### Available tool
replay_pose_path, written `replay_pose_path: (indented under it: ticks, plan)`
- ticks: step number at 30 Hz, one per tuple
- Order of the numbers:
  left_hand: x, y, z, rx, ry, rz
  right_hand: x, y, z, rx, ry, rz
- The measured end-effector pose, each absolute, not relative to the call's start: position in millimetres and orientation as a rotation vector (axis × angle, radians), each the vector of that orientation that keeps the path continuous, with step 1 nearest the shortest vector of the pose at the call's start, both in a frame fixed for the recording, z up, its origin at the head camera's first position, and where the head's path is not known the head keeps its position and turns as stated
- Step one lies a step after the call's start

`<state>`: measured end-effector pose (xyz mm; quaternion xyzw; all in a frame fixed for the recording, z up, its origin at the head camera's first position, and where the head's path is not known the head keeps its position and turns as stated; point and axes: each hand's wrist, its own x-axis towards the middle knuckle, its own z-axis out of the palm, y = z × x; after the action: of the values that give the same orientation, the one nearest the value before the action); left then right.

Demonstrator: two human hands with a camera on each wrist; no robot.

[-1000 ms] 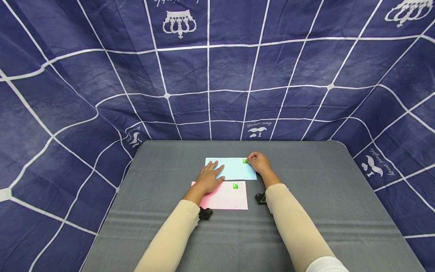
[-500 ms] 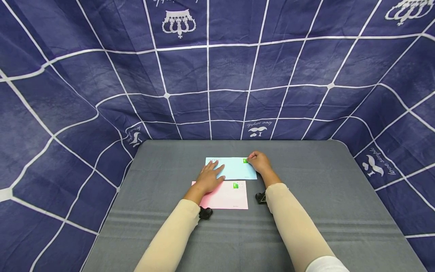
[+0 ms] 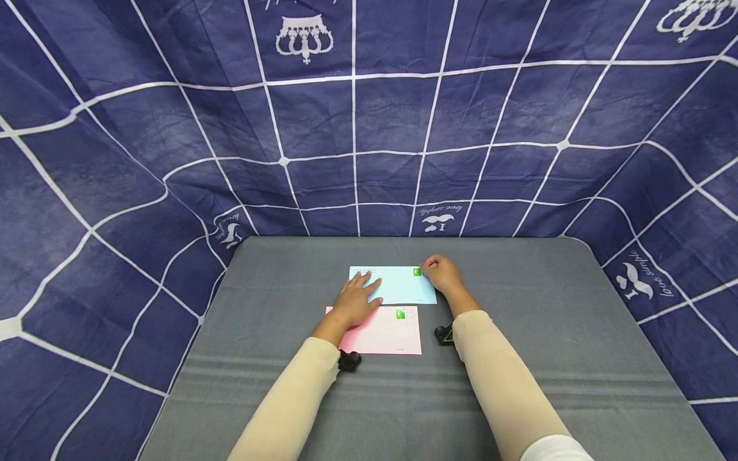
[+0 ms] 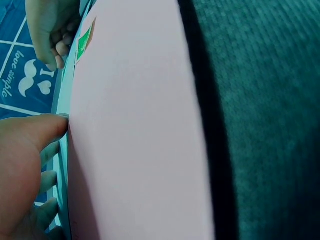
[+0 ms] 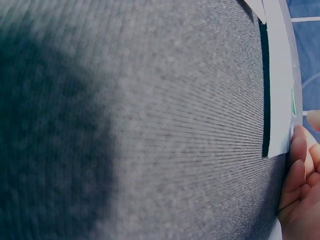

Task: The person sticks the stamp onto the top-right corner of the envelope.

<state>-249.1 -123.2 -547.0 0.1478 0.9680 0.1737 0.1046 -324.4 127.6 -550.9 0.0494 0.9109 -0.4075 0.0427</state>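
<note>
A light blue envelope [image 3: 400,288] lies flat on the table, with a green stamp [image 3: 418,272] at its far right corner. My left hand [image 3: 355,302] rests on its left part, fingers spread and fairly straight. The thumb reaches down to the edge of a pink envelope [image 3: 380,336], which lies nearer and bears a green stamp [image 3: 400,314] too. Just right of the blue envelope's stamp is my right hand [image 3: 442,274], its fingers curled. In the right wrist view these fingers [image 5: 298,150] are beside the envelope's corner, and nothing shows between them and the thumb.
Grey cloth covers the table [image 3: 519,307]. A dark blue curtain [image 3: 392,115] with white lines hangs behind it and at both sides. Black wrist cameras [image 3: 349,361] sit under the beige sleeves [image 3: 501,378].
My right hand has shifted slightly to the right, off the blue envelope's stamp, so more of that stamp shows. My left hand and both envelopes stay in place.
</note>
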Motion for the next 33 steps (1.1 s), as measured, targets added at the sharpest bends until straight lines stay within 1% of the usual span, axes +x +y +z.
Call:
replay_pose_path:
  ticks: [9,16,20,33]
  plan:
    - [-245.9,-120.4,-545.8,0.427,2.847,0.547,-321.2,130.0,-550.0,0.154,2.817,-1.246]
    - [-245.8,-118.7,-544.3,0.418,2.856,0.569,-320.9,135.7,-555.6,0.213,2.622,-1.611]
    - [-247.4,-117.5,-545.4,0.408,2.878,0.572,-318.4,138.1,-555.7,0.227,2.532,-1.714]
    - [-252.9,-110.2,-539.4,0.226,2.936,0.694,-313.3,141.2,-560.3,0.095,2.527,-1.764]
